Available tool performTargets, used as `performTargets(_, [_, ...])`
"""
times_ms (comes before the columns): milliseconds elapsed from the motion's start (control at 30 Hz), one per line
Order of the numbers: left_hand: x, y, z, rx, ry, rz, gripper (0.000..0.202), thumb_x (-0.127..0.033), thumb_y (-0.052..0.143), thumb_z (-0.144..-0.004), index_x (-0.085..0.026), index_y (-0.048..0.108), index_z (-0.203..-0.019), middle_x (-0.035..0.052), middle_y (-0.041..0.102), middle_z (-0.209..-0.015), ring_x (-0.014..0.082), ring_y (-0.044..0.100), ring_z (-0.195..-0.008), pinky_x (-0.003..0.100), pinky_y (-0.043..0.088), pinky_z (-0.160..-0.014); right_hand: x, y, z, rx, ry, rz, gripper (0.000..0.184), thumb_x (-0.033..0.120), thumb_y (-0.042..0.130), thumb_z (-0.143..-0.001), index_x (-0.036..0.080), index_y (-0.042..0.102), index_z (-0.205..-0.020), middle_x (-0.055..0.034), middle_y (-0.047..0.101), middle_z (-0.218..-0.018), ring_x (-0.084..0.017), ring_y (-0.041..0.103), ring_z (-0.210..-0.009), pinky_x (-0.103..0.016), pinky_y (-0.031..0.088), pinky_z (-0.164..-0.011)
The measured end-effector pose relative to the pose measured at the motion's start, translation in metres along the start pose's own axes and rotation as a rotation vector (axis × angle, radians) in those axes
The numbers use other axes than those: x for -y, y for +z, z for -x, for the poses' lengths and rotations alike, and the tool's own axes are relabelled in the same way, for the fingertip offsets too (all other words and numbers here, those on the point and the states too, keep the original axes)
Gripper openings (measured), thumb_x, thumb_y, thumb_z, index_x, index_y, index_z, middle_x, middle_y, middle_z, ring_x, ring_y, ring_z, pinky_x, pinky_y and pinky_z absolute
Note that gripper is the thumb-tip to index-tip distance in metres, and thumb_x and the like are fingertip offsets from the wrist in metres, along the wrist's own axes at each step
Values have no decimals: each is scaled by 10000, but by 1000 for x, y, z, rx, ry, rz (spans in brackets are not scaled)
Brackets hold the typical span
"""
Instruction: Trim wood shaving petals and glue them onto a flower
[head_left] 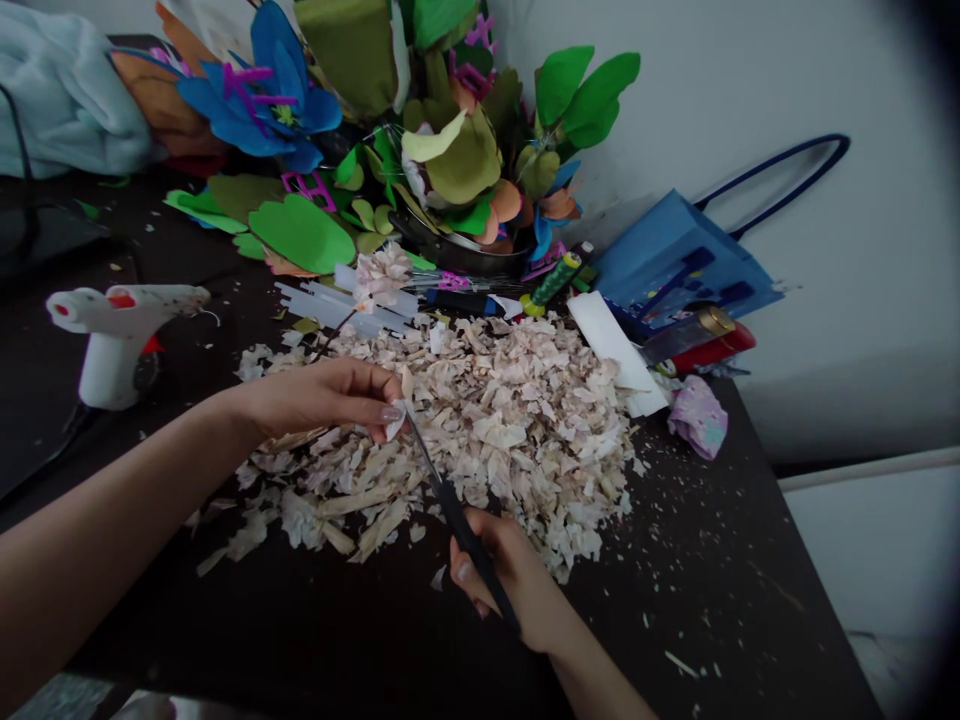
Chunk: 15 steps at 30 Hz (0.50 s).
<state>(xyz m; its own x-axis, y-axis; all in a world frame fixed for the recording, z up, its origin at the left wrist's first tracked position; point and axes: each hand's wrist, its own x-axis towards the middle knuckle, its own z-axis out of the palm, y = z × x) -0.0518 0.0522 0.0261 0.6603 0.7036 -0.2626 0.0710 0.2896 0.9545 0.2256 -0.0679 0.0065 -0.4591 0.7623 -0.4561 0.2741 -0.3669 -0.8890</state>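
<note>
My left hand (337,395) pinches a small pale petal piece (397,420) between thumb and fingertips, above a heap of dry, papery beige flakes (525,400). In my right hand (502,575) are black-handled scissors (465,530), seen nearly edge-on. Their narrow metal tip meets or nearly touches the petal piece at my left fingertips; whether the blades are apart I cannot tell. Just beyond my left hand, a pale pink-white flower (381,275) of similar flakes sits on a thin dark stem.
A white glue gun (112,335) with a cord rests at left. Translucent glue sticks (337,305), a green thread spool (556,280) and white paper strip (619,350) lie behind the heap. Colourful fabric flowers (300,230) crowd the back; a blue bag (675,265) leans against the wall.
</note>
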Motion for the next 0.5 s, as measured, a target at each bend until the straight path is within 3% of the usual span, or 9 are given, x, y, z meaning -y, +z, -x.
performTargets(167, [-5,-1,1,44,-16,-34,123,-331,810,-750,-217,764,-758,10,703,-718,146,621,-646,244,550,-672,4,-7,2,4,-29,112,473,625,728,-802,213,516,-708,27,569,-595,-127,533,-516,-224,384,-486])
performTargets(500, [-6,-6,3,93,-46,-80,166,-364,829,-726,-213,785,-780,27,710,-719,167,632,-651,242,551,-655,6,-13,5,-20,-16,204,391,534,768,-802,223,543,-724,3,635,-619,-164,569,-562,-239,377,-500])
